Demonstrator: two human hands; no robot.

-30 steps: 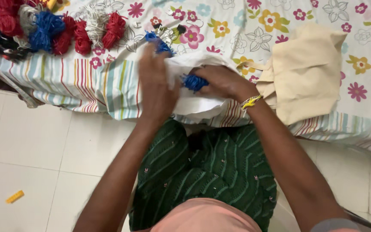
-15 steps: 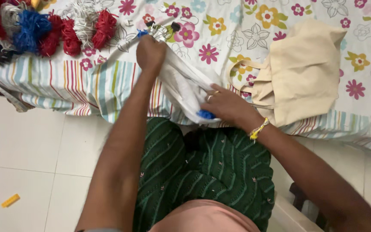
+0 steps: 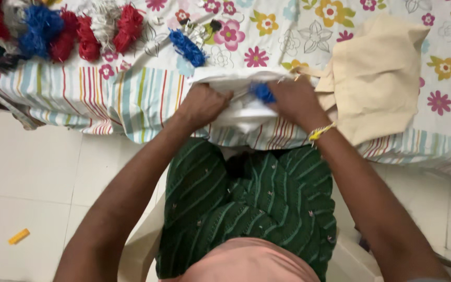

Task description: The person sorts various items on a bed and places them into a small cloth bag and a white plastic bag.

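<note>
Your left hand (image 3: 202,104) and right hand (image 3: 293,99) pinch the white cloth bag (image 3: 238,107) at the bed's edge — the blue yarn tassel (image 3: 262,92), loosely tucked, may slip floorward.

Both arms reach forward from the bottom of the view and come close together in front of the body. The left hand (image 3: 200,104) is curled, its fingers bent in a tight grip. The right hand (image 3: 293,99) is just beside it, knuckles up, fingers bent down and pinched. The right wrist wears a yellow band (image 3: 320,131). The elbows are spread wide apart.
</note>
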